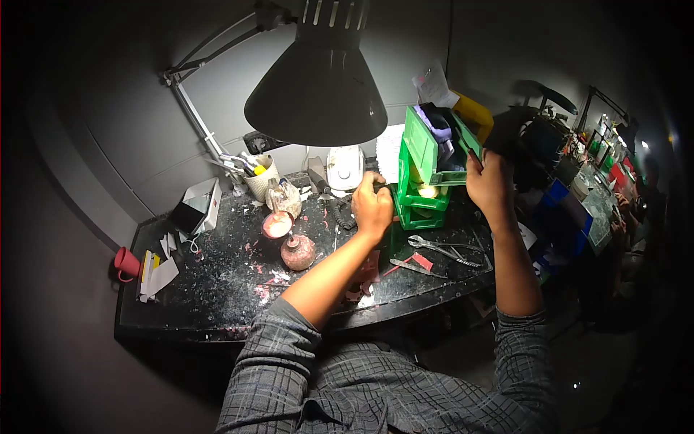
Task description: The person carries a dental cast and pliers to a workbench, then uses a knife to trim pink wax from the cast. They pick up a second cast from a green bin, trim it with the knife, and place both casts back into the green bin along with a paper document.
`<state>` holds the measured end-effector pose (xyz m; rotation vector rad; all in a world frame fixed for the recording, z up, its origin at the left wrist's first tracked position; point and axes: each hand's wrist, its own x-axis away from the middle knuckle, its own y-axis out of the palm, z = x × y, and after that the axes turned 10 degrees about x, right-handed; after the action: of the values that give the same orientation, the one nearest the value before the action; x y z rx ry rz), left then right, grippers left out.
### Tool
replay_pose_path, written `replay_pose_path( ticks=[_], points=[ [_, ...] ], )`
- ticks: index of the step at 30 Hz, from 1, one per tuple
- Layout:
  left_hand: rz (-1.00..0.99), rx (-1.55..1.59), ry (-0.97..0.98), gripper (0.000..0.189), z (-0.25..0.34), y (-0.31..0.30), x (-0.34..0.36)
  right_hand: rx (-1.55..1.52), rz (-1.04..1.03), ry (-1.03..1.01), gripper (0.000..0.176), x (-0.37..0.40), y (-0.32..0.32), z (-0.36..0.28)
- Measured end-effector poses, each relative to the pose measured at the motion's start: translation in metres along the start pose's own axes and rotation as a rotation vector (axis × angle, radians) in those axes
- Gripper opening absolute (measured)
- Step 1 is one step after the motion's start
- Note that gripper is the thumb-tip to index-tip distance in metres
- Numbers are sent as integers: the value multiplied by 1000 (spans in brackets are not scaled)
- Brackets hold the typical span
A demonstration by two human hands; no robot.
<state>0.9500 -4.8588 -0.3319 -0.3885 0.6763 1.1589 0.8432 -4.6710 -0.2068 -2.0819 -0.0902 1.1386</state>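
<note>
A green plastic bin [420, 145], tilted and holding dark and purple items, sits at the top of a stack of green bins at the back right of the bench. My right hand [492, 186] grips its right side, fingers wrapped at the edge. Just left of the stack is my left hand [373, 207], its fingers curled closed; what they hold, if anything, is hidden. Below the upper one, a lower green bin [423, 217] shows a pale item inside.
Over the black bench [217, 282] hangs a large lamp shade [318, 94]. Pliers [426, 244], a knife and red wax pieces lie at the front right. A round pink pot [297, 252], a bowl [277, 225] and a tool cup [262, 181] stand left. A red mug [126, 265] sits at the left edge.
</note>
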Motion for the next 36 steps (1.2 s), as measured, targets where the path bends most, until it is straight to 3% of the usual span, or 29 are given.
replay_pose_path(
  ticks=[2, 4, 6, 8, 15, 21, 28, 36],
  points=[
    [-203, 23, -31, 17, 8, -3, 5, 20, 18, -18, 17, 1, -1, -10],
    [-225, 4, 27, 18, 28, 2, 19, 37, 41, -36, 17, 0, 2, -16],
    [-181, -58, 80, 21, 47, 10, 31, 39, 22, -25, 18, 0, 4, -20],
    [-134, -101, -26, 32, 53, 22, 37, 52, 4, -21, 19, 1, 6, -19],
    [-121, -28, -118, 28, 50, 39, 38, 20, 0, -76, 25, 3, 8, -10],
    [-67, 118, -117, 35, 57, 46, 54, -37, -12, 37, 48, 8, 18, -13],
    [-207, -8, -150, 34, 49, 30, 48, -21, -79, 22, 45, 0, 21, -4],
    [-154, 88, -12, 31, 48, 31, 50, -2, -45, 32, 40, 0, 22, -7]
  ],
)
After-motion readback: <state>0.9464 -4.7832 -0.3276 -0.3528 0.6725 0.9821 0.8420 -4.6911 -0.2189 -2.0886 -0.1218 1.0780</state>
